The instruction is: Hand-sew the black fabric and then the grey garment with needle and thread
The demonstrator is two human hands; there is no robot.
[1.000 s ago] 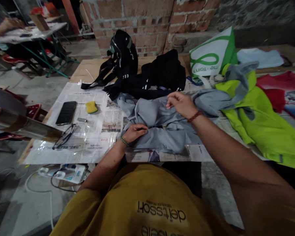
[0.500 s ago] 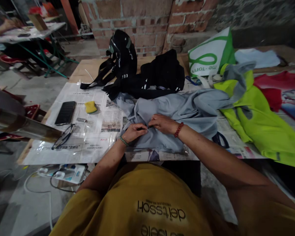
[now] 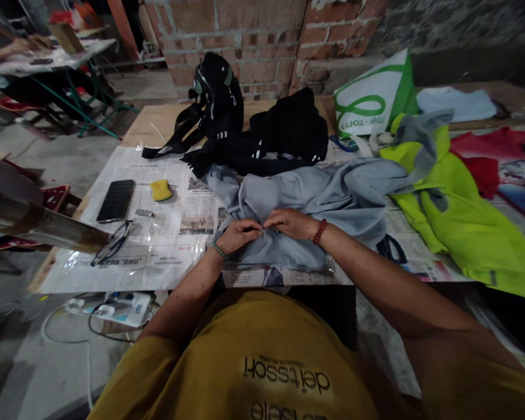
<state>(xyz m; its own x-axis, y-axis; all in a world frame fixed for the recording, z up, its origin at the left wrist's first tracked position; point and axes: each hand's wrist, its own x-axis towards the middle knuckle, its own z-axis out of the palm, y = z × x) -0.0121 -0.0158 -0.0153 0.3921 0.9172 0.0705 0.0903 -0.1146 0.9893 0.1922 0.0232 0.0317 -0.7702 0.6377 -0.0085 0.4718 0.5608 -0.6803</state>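
Note:
A crumpled grey garment [image 3: 306,192] lies across the newspaper-covered table in front of me. My left hand [image 3: 240,234], with a green bead bracelet at the wrist, pinches a bit of the cloth. Coming from the right, my right hand [image 3: 291,223] wears a red bead bracelet and pinches at the same spot. The fingertips of both hands nearly meet over the cloth. Anything small between them is too fine to make out. Behind the grey garment is a pile of black clothing [image 3: 289,128], and a yellow-green garment [image 3: 476,221] spreads out on the right.
Left on the newspaper [image 3: 157,262] are a black phone [image 3: 116,200], a yellow sponge [image 3: 160,190], a small tube [image 3: 144,213] and glasses [image 3: 114,242] beside a metal cylinder [image 3: 44,224]. A black backpack [image 3: 219,93] and a green-white bag [image 3: 371,99] stand behind. A power strip [image 3: 129,308] sits below.
My right hand has shifted slightly down, its fingers flattening closer to the left fingertips. My left hand and the grey garment stay nearly in place.

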